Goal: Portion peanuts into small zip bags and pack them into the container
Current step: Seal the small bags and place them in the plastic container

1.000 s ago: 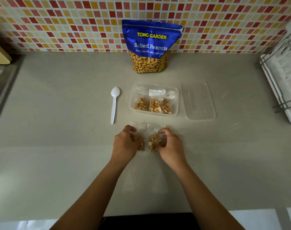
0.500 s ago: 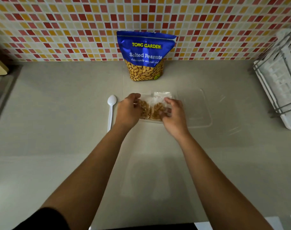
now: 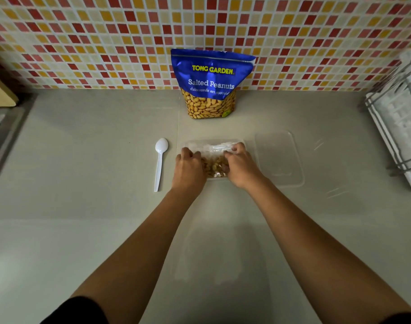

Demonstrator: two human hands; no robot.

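A clear plastic container (image 3: 195, 143) sits mid-counter with several small zip bags of peanuts (image 3: 215, 166) inside. Both my hands reach into it. My left hand (image 3: 189, 168) covers the container's left part, fingers curled down over a small bag. My right hand (image 3: 241, 169) covers the right part, fingers bent on another small bag. The hands hide most of the bags; only peanuts between them and the crumpled bag tops behind show. The blue Salted Peanuts pouch (image 3: 211, 84) stands upright against the tiled wall behind the container.
A white plastic spoon (image 3: 159, 164) lies left of the container. The clear lid (image 3: 279, 159) lies flat to its right. A dish rack (image 3: 397, 127) stands at the right edge. A wooden board (image 3: 1, 92) and a sink rim (image 3: 3, 141) are at the far left.
Each hand picked up a small peanut bag from the counter near me, carried it forward, and both bags now sit low inside the container under my hands.
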